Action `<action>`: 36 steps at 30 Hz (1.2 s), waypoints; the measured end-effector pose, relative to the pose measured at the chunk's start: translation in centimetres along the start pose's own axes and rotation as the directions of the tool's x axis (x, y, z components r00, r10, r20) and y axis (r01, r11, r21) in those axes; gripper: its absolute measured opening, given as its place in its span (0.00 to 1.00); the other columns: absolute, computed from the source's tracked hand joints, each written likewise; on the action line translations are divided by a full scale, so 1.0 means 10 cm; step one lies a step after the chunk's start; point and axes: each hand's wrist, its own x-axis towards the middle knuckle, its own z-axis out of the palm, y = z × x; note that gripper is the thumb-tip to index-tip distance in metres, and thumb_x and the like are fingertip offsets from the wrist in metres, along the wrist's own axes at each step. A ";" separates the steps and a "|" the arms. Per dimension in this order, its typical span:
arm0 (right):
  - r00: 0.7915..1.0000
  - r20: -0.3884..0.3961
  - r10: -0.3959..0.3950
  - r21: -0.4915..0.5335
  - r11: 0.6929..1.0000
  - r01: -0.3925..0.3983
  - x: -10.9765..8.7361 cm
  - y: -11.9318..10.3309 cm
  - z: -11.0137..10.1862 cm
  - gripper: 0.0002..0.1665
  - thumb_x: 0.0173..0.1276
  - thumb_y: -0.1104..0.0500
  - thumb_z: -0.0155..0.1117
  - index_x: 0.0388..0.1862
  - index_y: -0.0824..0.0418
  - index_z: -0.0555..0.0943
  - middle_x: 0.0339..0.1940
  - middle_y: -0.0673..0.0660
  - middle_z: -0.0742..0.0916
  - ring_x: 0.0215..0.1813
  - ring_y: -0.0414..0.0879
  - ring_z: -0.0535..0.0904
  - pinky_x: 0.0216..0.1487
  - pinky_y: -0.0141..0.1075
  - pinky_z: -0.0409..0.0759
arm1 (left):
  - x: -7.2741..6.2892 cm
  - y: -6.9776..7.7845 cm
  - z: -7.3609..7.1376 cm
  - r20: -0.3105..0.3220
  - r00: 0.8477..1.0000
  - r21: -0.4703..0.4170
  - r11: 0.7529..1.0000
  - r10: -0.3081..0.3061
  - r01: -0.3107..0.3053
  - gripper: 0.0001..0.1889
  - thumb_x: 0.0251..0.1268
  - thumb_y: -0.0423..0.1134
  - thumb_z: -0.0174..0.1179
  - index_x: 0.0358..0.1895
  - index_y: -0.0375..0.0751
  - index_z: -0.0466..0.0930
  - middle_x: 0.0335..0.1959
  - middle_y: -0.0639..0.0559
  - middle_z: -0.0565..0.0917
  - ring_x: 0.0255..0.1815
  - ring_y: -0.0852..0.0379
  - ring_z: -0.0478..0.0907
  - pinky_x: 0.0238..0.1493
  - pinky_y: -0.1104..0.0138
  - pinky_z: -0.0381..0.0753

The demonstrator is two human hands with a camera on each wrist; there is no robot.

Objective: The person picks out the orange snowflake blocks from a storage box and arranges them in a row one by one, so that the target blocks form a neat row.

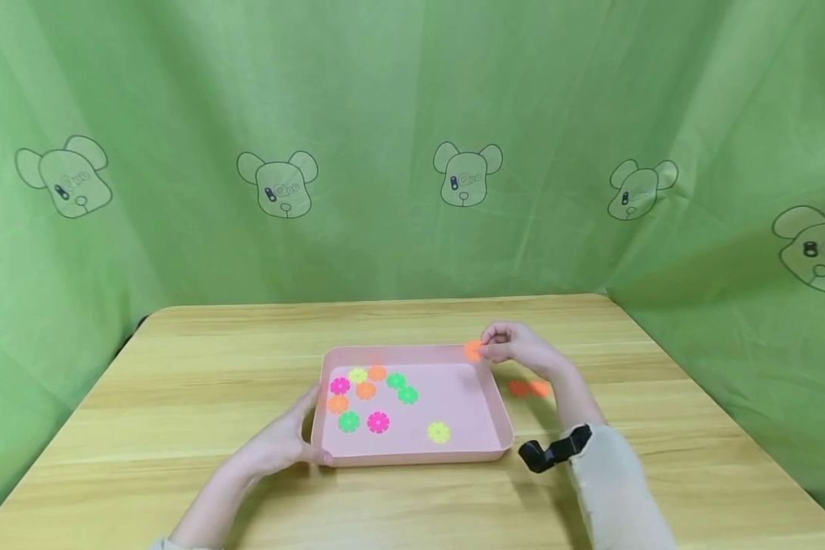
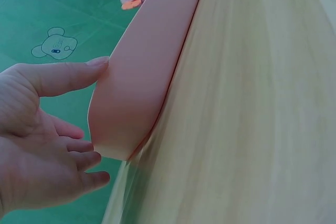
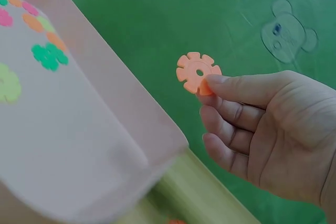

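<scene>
Between thumb and fingers, my right hand pinches an orange snowflake building disc, notched round its edge with a hole in the middle. In the head view the disc overlaps the far right corner of the pink tray. My left hand is spread about the tray's near left corner, its thumb on the near side. The left wrist view shows that thumb at the tray's rim, the other fingers loosely extended beside it. Inside the tray lie several pink, green, yellow and orange discs, mostly towards the left; one yellow disc lies nearer the front.
Two orange-red discs lie on the wooden table right of the tray, under the right forearm. A black strap-like piece juts from the right sleeve. Green fabric with bear drawings hangs behind and beside the table.
</scene>
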 end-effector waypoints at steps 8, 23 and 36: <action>0.998 -0.051 0.028 0.021 0.999 -0.027 -0.22 0.16 -0.22 0.11 0.63 0.63 0.61 0.38 0.69 0.72 0.31 0.52 0.82 0.36 0.45 0.79 0.44 0.44 0.78 | -0.02 0.01 0.00 -0.009 1.000 0.000 1.000 -0.009 0.009 0.60 0.33 0.32 0.74 0.73 0.33 0.43 0.73 0.35 0.45 0.72 0.36 0.39 0.64 0.37 0.36; 0.979 -0.175 0.102 -0.004 0.995 -0.104 -0.63 0.59 -0.55 0.15 0.64 0.61 0.60 0.43 0.72 0.74 0.33 0.50 0.83 0.34 0.41 0.76 0.38 0.34 0.78 | -0.01 0.01 -0.02 -0.008 1.000 0.032 0.999 0.011 -0.011 0.59 0.34 0.34 0.73 0.73 0.34 0.43 0.73 0.36 0.45 0.72 0.36 0.40 0.64 0.37 0.37; 0.948 -0.263 0.177 0.008 0.983 -0.182 -0.78 0.87 -0.67 0.17 0.65 0.61 0.60 0.44 0.75 0.73 0.31 0.51 0.81 0.34 0.41 0.76 0.37 0.32 0.79 | -0.01 0.03 0.01 -0.012 1.000 0.065 0.998 0.009 -0.009 0.59 0.34 0.34 0.74 0.72 0.32 0.44 0.73 0.35 0.46 0.72 0.36 0.41 0.65 0.38 0.39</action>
